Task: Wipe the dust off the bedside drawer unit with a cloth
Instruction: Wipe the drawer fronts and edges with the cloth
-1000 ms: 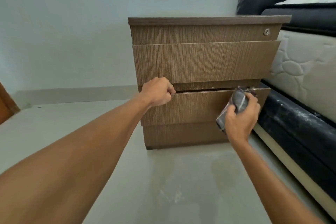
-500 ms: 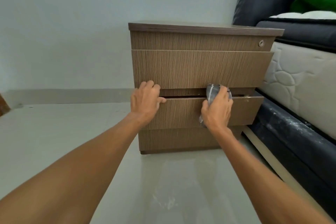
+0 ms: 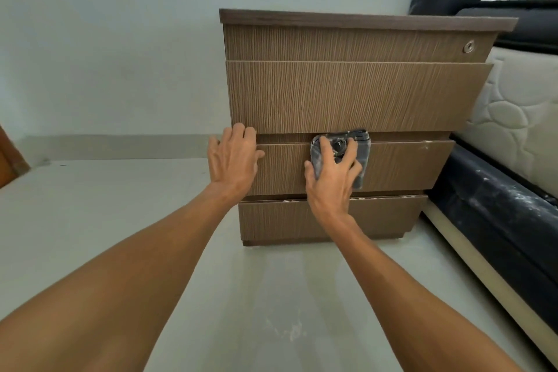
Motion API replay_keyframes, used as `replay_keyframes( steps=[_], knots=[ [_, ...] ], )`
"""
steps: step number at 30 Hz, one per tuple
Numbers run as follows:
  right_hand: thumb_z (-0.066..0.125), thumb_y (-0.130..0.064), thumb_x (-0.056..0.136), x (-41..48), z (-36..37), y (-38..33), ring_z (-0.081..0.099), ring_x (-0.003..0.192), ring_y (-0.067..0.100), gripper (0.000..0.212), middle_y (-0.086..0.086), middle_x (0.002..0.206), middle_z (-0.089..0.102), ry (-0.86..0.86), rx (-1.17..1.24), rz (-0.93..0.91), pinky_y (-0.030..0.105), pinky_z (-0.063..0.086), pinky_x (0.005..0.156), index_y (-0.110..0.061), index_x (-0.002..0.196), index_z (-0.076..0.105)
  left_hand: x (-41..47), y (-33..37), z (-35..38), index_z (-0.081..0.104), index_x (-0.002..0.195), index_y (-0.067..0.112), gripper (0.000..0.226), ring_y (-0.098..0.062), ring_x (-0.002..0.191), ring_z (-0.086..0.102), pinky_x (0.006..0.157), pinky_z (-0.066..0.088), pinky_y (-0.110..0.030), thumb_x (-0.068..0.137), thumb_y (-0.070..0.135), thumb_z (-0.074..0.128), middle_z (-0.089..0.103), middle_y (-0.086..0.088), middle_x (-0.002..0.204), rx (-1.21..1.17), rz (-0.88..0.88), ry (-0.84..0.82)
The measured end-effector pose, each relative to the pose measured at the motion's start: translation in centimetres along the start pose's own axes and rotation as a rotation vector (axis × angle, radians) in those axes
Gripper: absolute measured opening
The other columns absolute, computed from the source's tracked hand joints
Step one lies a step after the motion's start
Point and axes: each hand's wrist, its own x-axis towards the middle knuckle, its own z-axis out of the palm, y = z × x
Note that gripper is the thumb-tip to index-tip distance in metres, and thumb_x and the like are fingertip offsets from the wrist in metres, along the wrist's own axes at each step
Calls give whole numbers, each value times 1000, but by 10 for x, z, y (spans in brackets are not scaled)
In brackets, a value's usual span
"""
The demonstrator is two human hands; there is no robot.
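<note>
Drawer unit: the bedside drawer unit (image 3: 356,93) stood on the floor right beside the bed, back to the wall. Brown wood-look laminate with a fine vertical grain, boxy, with a darker slab on top.
Fronts: a thin top panel with a small round metal lock (image 3: 468,46) near its right end, then a tall drawer front, then the middle drawer (image 3: 404,163), then a lower front above the plinth. All flat, no handles that I could see.
Cloth: the cloth (image 3: 360,154) was a crumpled grey rag, kinda mottled with dark and pale patches, squashed flat against the middle drawer front near its top edge, about mid-width.
Right hand: the right hand (image 3: 332,178) was spread over the cloth, fingers splayed, palm pressing it onto the drawer. Not a pinch, more of a flat press.
Left hand: the left hand (image 3: 232,160) lay flat and spread open on the left end of that same drawer, fingertips up at the gap under the tall front, holding nothing. Close to the cloth, not touching it.
Floor: the floor (image 3: 90,220) was pale, smooth and a bit shiny, with some whitish scuffs in front of the unit.
Bed: the bed (image 3: 498,220) had a dark, glossy base with white speckles, and a quilted off-white mattress (image 3: 519,118) sat on it.
Wall: the wall (image 3: 120,39) was plain and pale, with a low skirting.
</note>
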Motion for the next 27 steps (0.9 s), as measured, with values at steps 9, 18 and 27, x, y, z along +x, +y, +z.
replay_keyframes(
  steps=[9, 18, 27],
  knots=[
    [64, 1, 82, 7, -6, -6, 53, 109, 26, 43, 10, 124, 51, -55, 147, -289, 45, 52, 91, -13, 122, 54, -64, -15, 38, 54, 97, 15, 18, -18, 76, 54, 63, 44, -30, 95, 33, 52, 58, -2, 94, -61, 22, -163],
    [69, -2, 84, -12, -10, 22, 58, 108, 17, 59, 4, 125, 53, -62, 470, 200, 41, 54, 93, -13, 135, 40, -90, -15, 73, 48, 124, 15, 34, -25, 93, 60, 67, 49, -36, 92, 22, 56, 52, -8, 115, -6, -45, -466],
    [69, 1, 81, -47, 5, 3, 54, 108, 19, 52, 3, 118, 53, -143, 293, -195, 31, 48, 93, -13, 127, 50, -88, -8, 63, 53, 121, 15, 32, -26, 98, 57, 71, 45, -35, 90, 11, 57, 52, -8, 116, -50, -128, -466]
  ],
)
